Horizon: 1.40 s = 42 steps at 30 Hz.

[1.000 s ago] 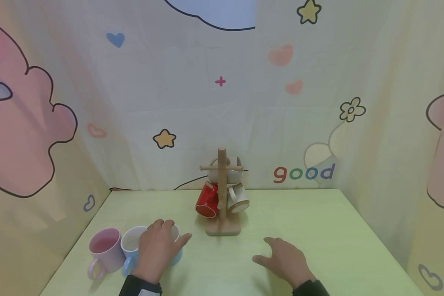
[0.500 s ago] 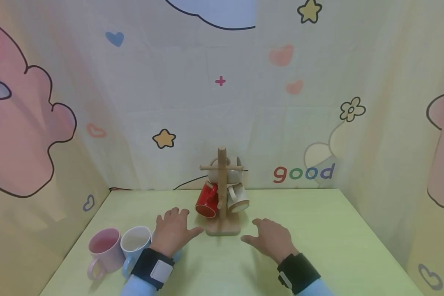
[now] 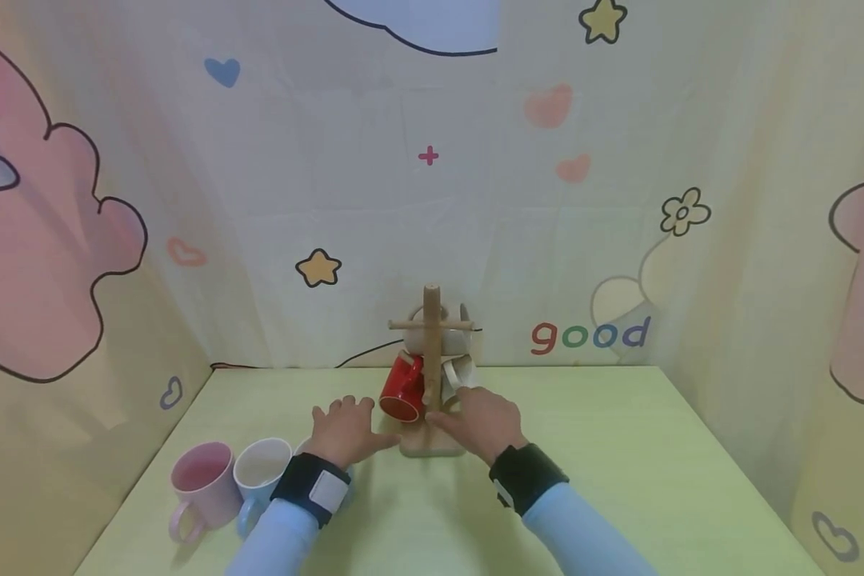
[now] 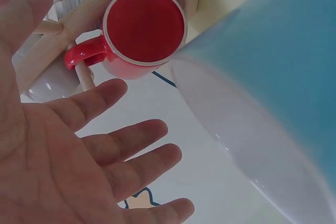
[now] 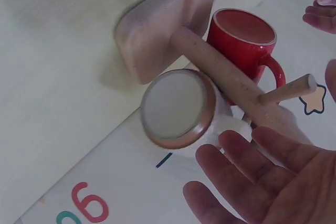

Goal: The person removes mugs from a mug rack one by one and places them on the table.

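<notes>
A wooden mug rack (image 3: 432,360) stands at the back middle. On its pegs hang a red mug (image 3: 401,392), a white mug with a brown band at its base (image 5: 176,106), and a pale mug (image 3: 458,341) higher up behind the post. My right hand (image 3: 486,422) reaches in beside the white mug, fingers spread and overlapping its handle in the right wrist view. My left hand (image 3: 343,432) hovers left of the rack, near the red mug, fingers straight and holding nothing. A blue-and-white mug (image 4: 268,72) looms close in the left wrist view.
At the left of the pale green table (image 3: 605,480) stand a pink mug (image 3: 212,492) and a blue-and-white mug (image 3: 262,472). A third mug beside them is mostly behind my left wrist. A printed curtain (image 3: 374,200) closes off the back, with a dark cord along its foot.
Both hands have moved forward toward the rack. The right one has also gone left, up to the white mug; the left one has passed beyond the standing mugs.
</notes>
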Each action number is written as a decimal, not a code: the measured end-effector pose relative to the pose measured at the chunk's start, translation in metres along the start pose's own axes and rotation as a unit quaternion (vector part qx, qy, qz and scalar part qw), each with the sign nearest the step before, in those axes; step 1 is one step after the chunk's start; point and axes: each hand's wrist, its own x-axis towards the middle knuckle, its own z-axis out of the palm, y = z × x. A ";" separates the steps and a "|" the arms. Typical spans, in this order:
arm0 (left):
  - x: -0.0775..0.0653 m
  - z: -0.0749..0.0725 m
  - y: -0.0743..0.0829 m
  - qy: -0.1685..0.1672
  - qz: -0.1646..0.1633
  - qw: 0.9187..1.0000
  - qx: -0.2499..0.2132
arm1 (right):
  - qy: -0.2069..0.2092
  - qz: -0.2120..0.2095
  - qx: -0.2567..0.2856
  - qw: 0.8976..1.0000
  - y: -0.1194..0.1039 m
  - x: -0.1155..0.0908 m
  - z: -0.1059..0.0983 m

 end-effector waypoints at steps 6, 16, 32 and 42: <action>0.007 0.004 -0.001 -0.015 0.001 1.000 0.000 | 0.022 -0.021 -0.010 0.999 -0.019 0.016 0.008; 0.006 -0.005 0.008 -0.038 0.016 0.999 -0.010 | 0.033 -0.002 -0.040 0.999 -0.025 0.023 0.018; 0.000 -0.012 0.008 -0.041 0.018 0.999 -0.005 | 0.028 -0.047 -0.170 0.984 -0.021 0.023 0.020; 0.001 -0.006 0.001 -0.040 0.012 0.999 0.004 | 0.024 -0.085 -0.128 0.988 0.001 0.023 0.016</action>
